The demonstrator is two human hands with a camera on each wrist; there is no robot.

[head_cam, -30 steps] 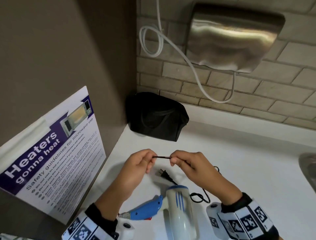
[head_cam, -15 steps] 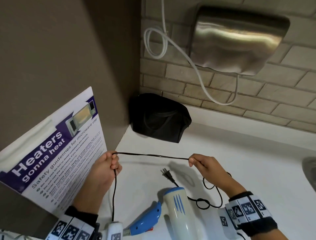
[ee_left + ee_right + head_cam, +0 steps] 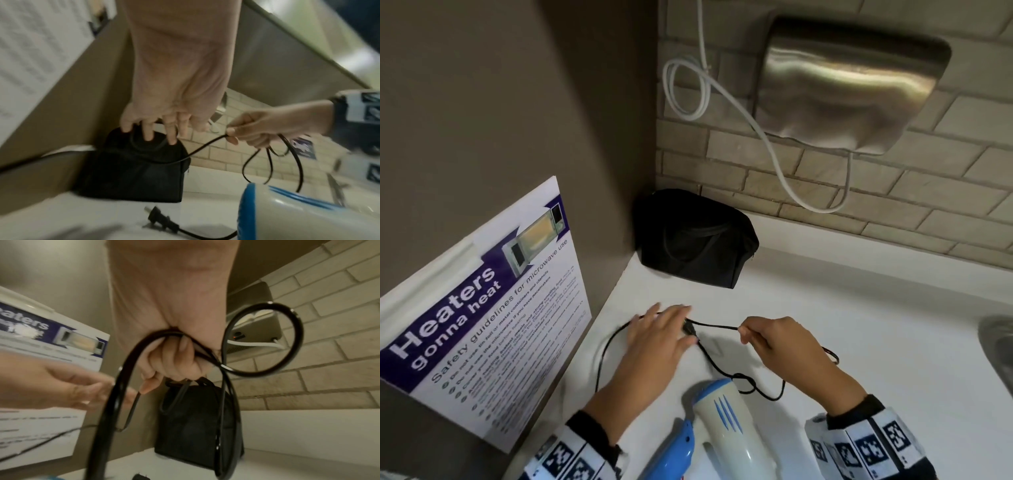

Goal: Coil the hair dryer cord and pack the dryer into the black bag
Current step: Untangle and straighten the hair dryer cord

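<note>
Head view: right hand (image 3: 780,339) pinches the black cord (image 3: 717,328) between thumb and forefinger, other fingers curled over gathered turns; likely it serves as the anchor for the coil. Left hand (image 3: 657,337) is spread flat, fingers straight, over the cord where it bends left; looks like it is sliding along to fetch the next length rather than clamping. Slack loops left of that hand and down to the near edge. Hair dryer (image 3: 726,435), white with blue trim, lies on the white tabletop (image 3: 859,308) at the near edge between the wrists, so the cord pays out without dragging it. Black bag (image 3: 695,240) sits in the far left corner, well apart. Whether it is open, can't tell.

Left wrist view: fingers (image 3: 149,132) extended, nothing plainly gripped. Cord runs to the right hand's pinch; two or three loops hang below that fist. Plug (image 3: 162,221) lies free on the tabletop, near side, so the loose end is not yet coiled.

Right wrist view: fist closed on several cord passes, one round loop sticking out to the right. Coil is small; judging by the slack, coiling is early to midway, packing not started.
</note>
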